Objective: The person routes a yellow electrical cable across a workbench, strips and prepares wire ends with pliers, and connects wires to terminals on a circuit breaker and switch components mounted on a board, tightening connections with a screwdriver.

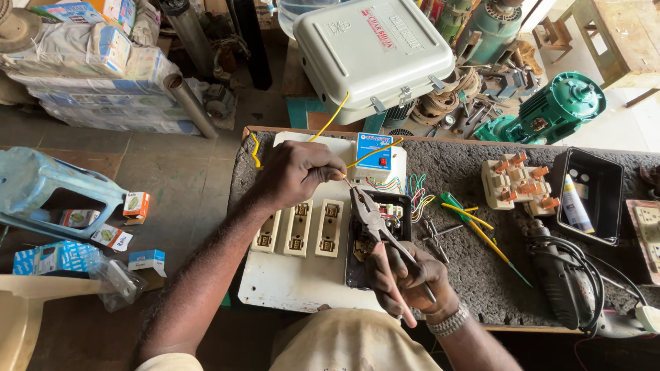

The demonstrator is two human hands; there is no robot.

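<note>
A green motor [560,106] is seen beyond the bench, a power drill [560,278] laid beside a black box [590,196].

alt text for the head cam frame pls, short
Seen from above, a person's right hand grips pliers at the end of a yellow wire that the left hand pinches, over a white electrical panel board. The board lies on a grey-covered workbench, with a screwdriver and a power drill to the right.

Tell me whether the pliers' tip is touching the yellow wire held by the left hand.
Touching. The head view shows the pliers, gripped by the right hand, with their tip meeting the yellow wire just beside the left hand fingertips.
</note>
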